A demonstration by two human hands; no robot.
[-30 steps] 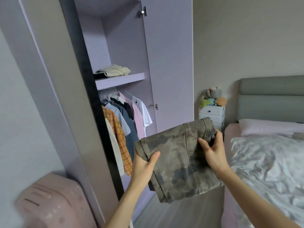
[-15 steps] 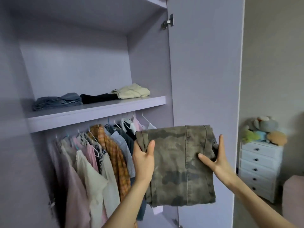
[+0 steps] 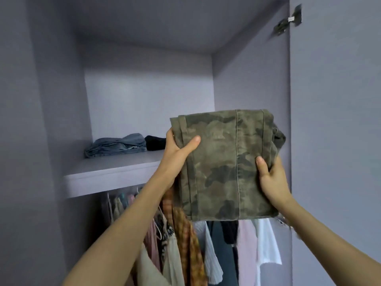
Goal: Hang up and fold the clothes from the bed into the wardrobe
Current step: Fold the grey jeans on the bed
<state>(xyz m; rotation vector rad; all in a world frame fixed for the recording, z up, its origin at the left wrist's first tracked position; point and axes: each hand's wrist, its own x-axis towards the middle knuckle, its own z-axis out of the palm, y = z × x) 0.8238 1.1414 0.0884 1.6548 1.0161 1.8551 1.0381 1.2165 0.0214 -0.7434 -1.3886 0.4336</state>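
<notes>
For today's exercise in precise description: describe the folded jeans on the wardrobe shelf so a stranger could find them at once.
Start at the open lilac wardrobe and find its shelf above the rail of hanging clothes. The folded jeans lie toward the left of that shelf. They are faded blue denim, unlike the black folded garment touching their right side.

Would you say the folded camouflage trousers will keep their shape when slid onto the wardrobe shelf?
Probably: the folded camouflage trousers look thick and hold flat between the left hand and right hand. The loose upper right corner may flop open.
</notes>
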